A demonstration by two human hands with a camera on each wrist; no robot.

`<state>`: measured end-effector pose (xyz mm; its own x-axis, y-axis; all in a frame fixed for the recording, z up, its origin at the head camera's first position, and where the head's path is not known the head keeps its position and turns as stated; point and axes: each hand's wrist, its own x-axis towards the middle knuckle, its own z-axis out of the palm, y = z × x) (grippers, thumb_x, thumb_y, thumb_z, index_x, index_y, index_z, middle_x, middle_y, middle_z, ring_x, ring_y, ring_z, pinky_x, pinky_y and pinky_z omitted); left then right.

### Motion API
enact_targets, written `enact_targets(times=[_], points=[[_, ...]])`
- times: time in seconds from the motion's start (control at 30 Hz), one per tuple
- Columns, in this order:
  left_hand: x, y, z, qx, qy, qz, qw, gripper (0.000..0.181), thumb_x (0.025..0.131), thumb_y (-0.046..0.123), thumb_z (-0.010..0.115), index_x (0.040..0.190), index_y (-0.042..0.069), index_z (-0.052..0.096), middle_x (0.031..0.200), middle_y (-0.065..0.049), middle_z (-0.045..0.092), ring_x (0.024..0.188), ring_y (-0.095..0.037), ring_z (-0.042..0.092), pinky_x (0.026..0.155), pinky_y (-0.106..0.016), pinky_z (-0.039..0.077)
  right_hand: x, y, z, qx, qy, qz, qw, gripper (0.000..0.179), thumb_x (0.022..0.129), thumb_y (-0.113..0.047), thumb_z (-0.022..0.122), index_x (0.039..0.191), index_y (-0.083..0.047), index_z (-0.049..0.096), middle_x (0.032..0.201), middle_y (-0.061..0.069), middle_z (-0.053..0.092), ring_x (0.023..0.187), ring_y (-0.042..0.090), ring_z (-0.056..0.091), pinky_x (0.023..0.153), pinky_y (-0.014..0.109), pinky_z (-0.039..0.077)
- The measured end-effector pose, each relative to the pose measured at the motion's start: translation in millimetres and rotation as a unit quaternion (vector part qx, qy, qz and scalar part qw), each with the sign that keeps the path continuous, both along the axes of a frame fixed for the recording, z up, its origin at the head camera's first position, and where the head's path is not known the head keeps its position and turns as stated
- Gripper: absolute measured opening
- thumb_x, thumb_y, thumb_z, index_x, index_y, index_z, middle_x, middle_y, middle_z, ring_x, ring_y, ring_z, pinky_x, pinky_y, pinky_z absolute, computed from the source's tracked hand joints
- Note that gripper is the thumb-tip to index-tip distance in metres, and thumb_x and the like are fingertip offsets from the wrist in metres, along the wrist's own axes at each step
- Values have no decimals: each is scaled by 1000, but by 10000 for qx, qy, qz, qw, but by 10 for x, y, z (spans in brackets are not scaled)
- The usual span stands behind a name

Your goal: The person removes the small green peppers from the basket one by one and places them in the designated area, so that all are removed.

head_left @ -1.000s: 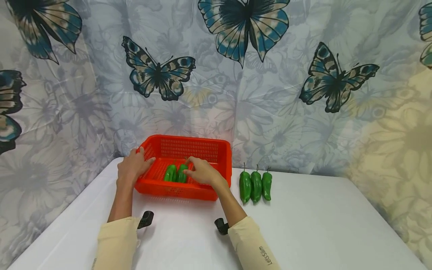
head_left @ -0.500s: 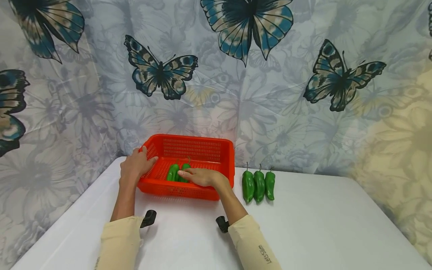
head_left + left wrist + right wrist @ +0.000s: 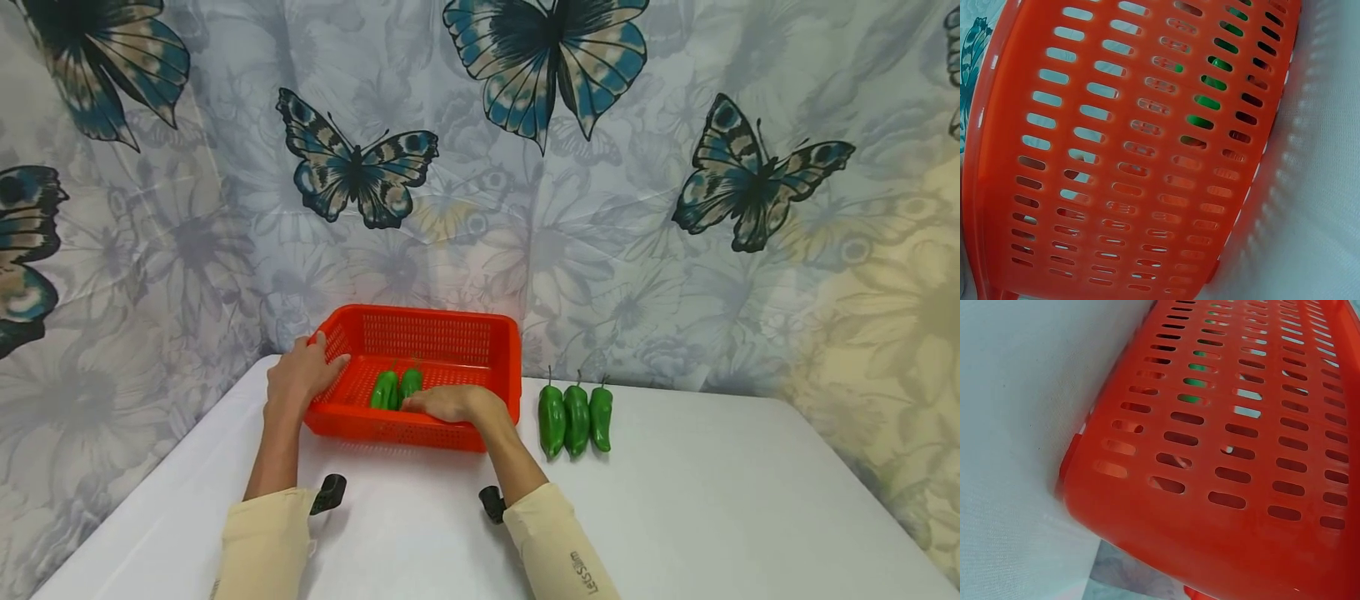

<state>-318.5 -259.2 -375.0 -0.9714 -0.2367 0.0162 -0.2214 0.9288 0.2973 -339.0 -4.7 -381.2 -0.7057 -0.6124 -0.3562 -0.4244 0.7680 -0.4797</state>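
Observation:
A red plastic basket (image 3: 431, 327) with slotted walls stands on the table. My left hand (image 3: 298, 373) grips its left rim, thumb on the inner side and fingers over the outside. Inside lie green chili peppers (image 3: 385, 390), side by side near the front wall. My right hand (image 3: 452, 403) reaches over the front wall, low in the basket, its fingertips beside the right-hand pepper (image 3: 410, 382). Its fingers are partly hidden, so I cannot tell whether they hold anything. Both wrist views mostly show the basket's outer wall (image 3: 1113, 503), with green glimpsed through the slots.
Three green peppers (image 3: 576, 421) lie in a row on the white table (image 3: 697, 492), right of the basket, stems pointing away. A butterfly-printed cloth (image 3: 615, 283) hangs close behind the basket and along the left side.
My right hand has come down from above the peppers and lies lower, nearer the front wall. My left hand keeps its grip on the rim.

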Motion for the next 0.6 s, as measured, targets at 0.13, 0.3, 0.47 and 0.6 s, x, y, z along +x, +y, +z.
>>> enact_targets(times=[0.13, 0.3, 0.47, 0.6], points=[[22, 7, -14, -36, 79, -46, 10000, 79, 106, 44, 47, 163, -5, 20, 154, -40, 36, 128, -59, 55, 102, -73, 50, 23, 10, 3, -7, 151, -50, 9999, 63, 106, -51, 40, 161, -22, 42, 171, 3, 37, 161, 27, 31, 133, 55, 23], [11, 49, -17, 38, 37, -88, 9999, 80, 106, 44, 49, 163, -4, 21, 154, -39, 36, 129, -58, 55, 104, -72, 50, 34, 52, -2, -143, 180, -246, 9994, 60, 105, -45, 47, 158, -18, 47, 166, 6, 45, 156, 29, 39, 131, 57, 27], [-9, 51, 5, 59, 86, -83, 9999, 80, 106, 45, 49, 163, -4, 21, 154, -39, 36, 127, -57, 56, 102, -72, 50, 14, 56, 10, -194, 486, -162, 9985, 55, 105, -41, 48, 154, -15, 54, 162, 6, 50, 154, 28, 42, 130, 53, 30], [-5, 18, 19, 38, 74, -42, 10000, 80, 106, 44, 48, 163, -4, 20, 154, -40, 35, 127, -58, 55, 101, -72, 51, 16, 26, 19, -269, 620, -150, 9976, 54, 106, -40, 49, 150, -11, 57, 159, 9, 54, 150, 30, 47, 128, 51, 34]])
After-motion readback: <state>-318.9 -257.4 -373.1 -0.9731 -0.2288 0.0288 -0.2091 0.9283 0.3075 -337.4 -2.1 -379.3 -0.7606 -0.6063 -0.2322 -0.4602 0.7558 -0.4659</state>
